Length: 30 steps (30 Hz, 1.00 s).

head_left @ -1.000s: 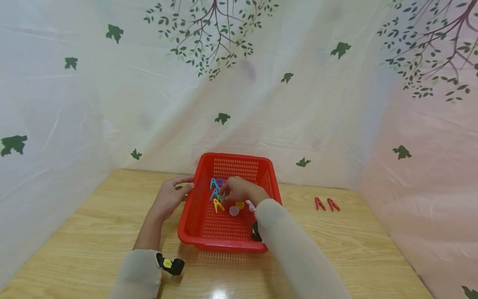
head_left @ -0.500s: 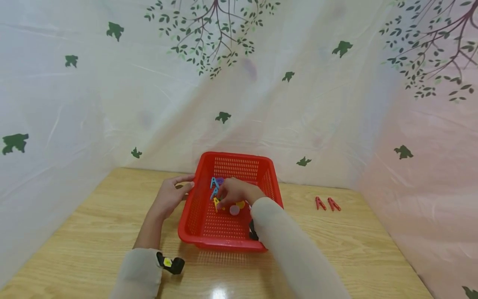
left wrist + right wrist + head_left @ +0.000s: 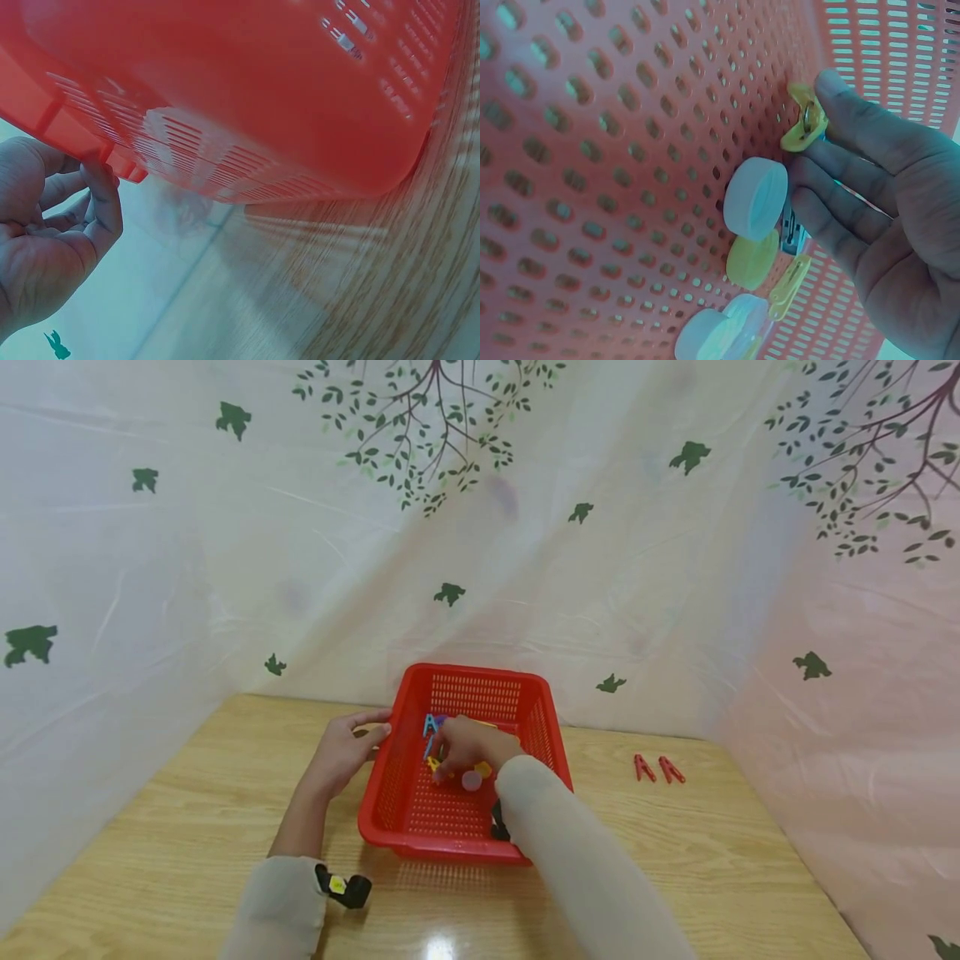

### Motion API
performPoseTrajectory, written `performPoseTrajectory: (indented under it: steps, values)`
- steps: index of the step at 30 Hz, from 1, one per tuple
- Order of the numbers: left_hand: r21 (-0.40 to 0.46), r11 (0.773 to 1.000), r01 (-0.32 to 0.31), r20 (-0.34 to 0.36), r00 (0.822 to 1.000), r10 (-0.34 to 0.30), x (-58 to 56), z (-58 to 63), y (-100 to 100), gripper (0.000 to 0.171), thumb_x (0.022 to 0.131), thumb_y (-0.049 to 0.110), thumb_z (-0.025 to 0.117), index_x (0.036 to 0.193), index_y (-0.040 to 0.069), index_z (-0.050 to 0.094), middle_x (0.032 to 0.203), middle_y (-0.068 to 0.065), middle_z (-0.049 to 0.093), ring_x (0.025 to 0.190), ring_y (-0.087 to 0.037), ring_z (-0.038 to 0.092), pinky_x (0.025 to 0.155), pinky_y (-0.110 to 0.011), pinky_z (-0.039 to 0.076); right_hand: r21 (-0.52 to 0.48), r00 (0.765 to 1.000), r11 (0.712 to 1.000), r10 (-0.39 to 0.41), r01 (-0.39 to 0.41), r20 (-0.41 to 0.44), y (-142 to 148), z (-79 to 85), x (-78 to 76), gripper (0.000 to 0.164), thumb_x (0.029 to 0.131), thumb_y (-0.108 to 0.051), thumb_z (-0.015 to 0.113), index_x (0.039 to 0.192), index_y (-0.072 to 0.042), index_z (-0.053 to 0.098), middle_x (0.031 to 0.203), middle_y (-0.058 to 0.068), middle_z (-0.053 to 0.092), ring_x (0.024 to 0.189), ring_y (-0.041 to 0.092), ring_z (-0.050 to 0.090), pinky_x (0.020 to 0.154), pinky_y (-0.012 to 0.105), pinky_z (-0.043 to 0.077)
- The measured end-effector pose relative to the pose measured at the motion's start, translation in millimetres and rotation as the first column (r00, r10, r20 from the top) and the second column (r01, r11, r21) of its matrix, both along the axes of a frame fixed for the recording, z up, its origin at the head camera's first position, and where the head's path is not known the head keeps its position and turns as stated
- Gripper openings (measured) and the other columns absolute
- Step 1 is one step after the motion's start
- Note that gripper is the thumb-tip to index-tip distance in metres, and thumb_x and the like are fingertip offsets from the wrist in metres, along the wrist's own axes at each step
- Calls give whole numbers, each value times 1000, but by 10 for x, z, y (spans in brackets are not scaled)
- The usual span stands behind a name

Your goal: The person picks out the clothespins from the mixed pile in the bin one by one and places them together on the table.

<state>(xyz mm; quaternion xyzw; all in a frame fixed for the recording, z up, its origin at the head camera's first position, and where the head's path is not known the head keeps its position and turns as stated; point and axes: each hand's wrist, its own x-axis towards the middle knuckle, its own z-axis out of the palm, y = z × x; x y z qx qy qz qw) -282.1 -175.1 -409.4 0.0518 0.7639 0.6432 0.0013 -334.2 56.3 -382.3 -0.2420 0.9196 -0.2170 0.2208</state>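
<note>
Yellow clip (image 3: 807,124), pinched by right hand (image 3: 463,745), lies below basket rim (image 3: 442,843).

Purple piece (image 3: 441,721) partly hidden behind right hand (image 3: 471,744); left wrist view crops basket (image 3: 217,67).

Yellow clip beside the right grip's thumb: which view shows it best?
The right wrist view: there the yellow clip looks largest, its spring visible. The head view shows it small, partly hidden by the right grip; the left wrist view does not show it.
</note>
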Motion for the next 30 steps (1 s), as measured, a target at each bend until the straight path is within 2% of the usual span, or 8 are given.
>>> performPoseTrajectory:
  steps: [8, 10, 18, 30]
  values:
    - [-22, 1000, -9, 10, 1000, 9, 23, 38, 4, 39, 105, 15, 58, 142, 4, 59, 139, -21, 59, 110, -35, 69, 88, -45, 61, -8, 1000, 1000, 18, -18, -1, -6, -29, -27, 32, 85, -22, 85, 115, -20, 75, 95, -5, 71, 84, 17, 70, 80, 37, 63]
    - [-19, 1000, -10, 0, 1000, 10, 8, 7, -7, 39, 105, 18, 59, 142, 6, 60, 139, -19, 60, 108, -33, 70, 88, -46, 61, -12, 1000, 1000, 13, -13, 11, -8, -27, -24, 32, 85, -21, 85, 115, -20, 75, 96, -4, 71, 85, 17, 70, 80, 37, 63]
    - [-22, 1000, -20, 12, 1000, 20, -15, 5, 8, 37, 104, 18, 60, 140, 8, 62, 136, -16, 62, 110, -34, 70, 90, -49, 60, -42, 997, 999, -23, 26, 73, 2, 1, 22, 28, 86, -13, 83, 113, -17, 75, 101, -2, 72, 89, 20, 69, 83, 40, 62]
    - [-30, 1000, -3, -1, 1000, 3, -10, -7, -4, 38, 105, 19, 60, 141, 7, 61, 137, -18, 61, 109, -33, 70, 91, -50, 59, -51, 992, 996, -63, 69, 114, -33, -18, 32, 32, 82, -20, 87, 113, -18, 76, 97, -4, 73, 88, 21, 71, 89, 50, 60]
